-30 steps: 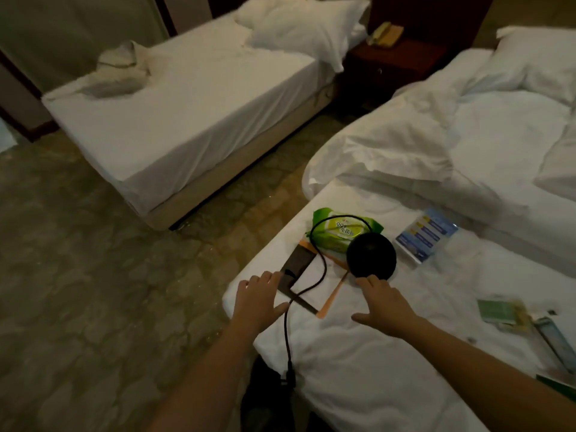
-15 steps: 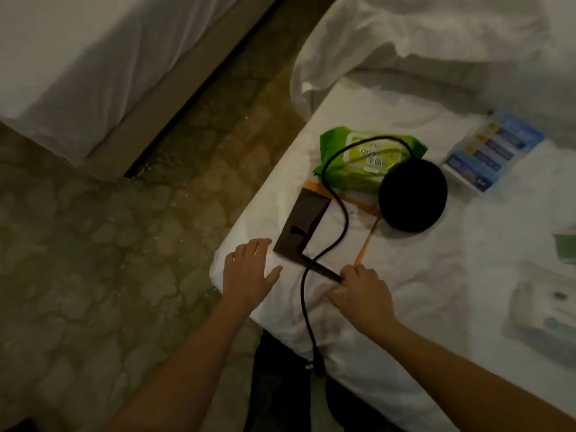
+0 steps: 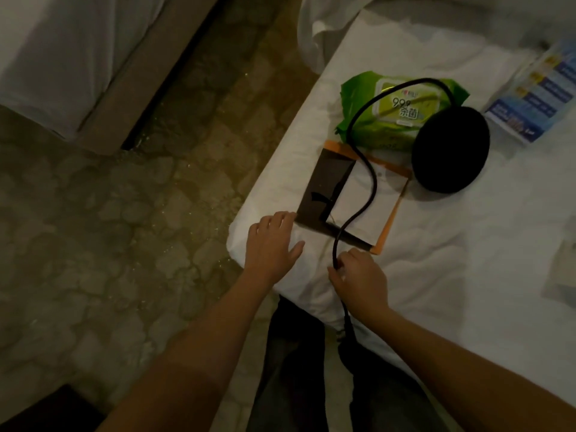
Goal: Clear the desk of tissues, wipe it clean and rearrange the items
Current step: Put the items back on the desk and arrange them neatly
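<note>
The tidying seemed barely begun: the right grip (image 3: 358, 277) held the cable (image 3: 371, 182), the left grip (image 3: 270, 244) lay flat and open, and the wipes (image 3: 396, 120) beyond them were unsorted.

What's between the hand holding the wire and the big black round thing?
In the head view, a white paper on an orange card lies between the right hand and the black round thing, with the black wire snaking across it.
</note>
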Motion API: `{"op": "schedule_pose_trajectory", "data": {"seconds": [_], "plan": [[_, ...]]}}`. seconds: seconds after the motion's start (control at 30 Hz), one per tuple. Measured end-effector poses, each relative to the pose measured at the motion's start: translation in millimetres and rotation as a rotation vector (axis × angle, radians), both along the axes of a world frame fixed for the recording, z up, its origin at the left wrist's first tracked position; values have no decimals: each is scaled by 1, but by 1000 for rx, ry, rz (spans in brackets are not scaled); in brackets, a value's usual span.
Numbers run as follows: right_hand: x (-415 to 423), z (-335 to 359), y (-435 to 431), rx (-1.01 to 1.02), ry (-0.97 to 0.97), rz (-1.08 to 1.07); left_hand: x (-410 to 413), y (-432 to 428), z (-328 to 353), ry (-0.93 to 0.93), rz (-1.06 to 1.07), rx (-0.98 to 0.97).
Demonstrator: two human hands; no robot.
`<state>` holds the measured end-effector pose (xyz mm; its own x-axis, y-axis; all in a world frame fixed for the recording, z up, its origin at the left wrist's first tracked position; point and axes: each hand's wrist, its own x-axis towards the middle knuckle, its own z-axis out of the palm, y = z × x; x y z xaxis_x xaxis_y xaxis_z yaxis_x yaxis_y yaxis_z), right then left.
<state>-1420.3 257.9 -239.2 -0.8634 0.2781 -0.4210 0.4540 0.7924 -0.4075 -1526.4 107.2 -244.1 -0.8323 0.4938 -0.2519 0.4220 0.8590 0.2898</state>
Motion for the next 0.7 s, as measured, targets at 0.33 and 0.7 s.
{"op": "schedule_pose_trajectory", "data": {"seconds": [0.33,0.7], "plan": [[13,67,72,174,282,-70,-27,59,51,45,-126,16],[-60,79,233,320,369,62,-74,142,58,277,-190,156]]}}
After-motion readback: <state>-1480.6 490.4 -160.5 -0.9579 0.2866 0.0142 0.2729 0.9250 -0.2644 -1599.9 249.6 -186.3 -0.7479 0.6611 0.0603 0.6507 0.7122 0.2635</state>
